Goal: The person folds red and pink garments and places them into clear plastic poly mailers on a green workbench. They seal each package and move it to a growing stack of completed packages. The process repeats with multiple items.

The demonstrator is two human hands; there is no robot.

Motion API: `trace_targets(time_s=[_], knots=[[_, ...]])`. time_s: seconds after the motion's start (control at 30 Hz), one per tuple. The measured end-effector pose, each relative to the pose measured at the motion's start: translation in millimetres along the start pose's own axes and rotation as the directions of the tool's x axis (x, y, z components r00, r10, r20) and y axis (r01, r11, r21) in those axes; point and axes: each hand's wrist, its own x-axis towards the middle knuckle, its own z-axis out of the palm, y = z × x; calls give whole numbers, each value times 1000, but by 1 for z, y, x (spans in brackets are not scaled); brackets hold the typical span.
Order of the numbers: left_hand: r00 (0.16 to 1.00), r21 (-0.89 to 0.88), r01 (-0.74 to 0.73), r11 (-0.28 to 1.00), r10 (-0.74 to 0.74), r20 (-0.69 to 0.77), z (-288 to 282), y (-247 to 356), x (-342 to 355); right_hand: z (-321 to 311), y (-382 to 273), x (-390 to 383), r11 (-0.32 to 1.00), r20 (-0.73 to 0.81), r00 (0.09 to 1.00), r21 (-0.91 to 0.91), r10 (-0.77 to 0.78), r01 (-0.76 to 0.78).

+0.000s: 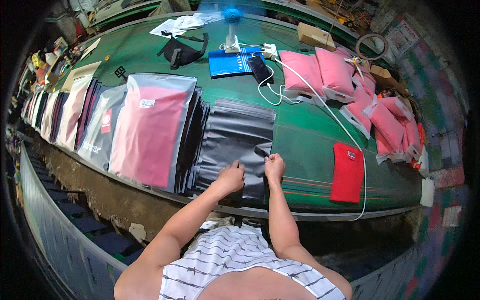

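Observation:
A stack of flat black plastic bags (235, 127) lies on the green table (305, 122) in front of me. My left hand (232, 174) rests on the top bag, fingers slightly bent and apart. My right hand (274, 166) pinches the bag's right edge, which is creased and lifted there. To the left stands a pink item in a frosted plastic bag (145, 125), with a row of packed bags (67, 110) beyond it. A folded red knit piece (345, 177) lies to the right, beside a white cable (328, 107).
Pink filled pouches (340, 73) are piled at the back right near a cardboard box (315, 35). A blue fan (231, 16), power strip (269, 51), phone (260, 68), blue flat package (221, 65), black waist bag (180, 50) and white cloth (180, 25) occupy the far side.

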Motion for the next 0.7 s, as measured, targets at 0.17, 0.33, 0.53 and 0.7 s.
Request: trace_targets(time_s=[0.17,0.33,0.53,0.7], knots=[[979,-12,-109,994,106,-173,-2,-2,14,-16,12,15,997,-101,992,3,-71,71],[961,10,-223,975,222,-167,7,12,34,-59,56,50,997,-217,973,-19,-76,73],[940,-8,-325,946,322,-112,22,71,58,-126,97,85,998,-249,968,-60,-17,2],[933,34,-337,941,339,-125,48,127,82,-164,122,122,997,-247,969,-71,-30,12]])
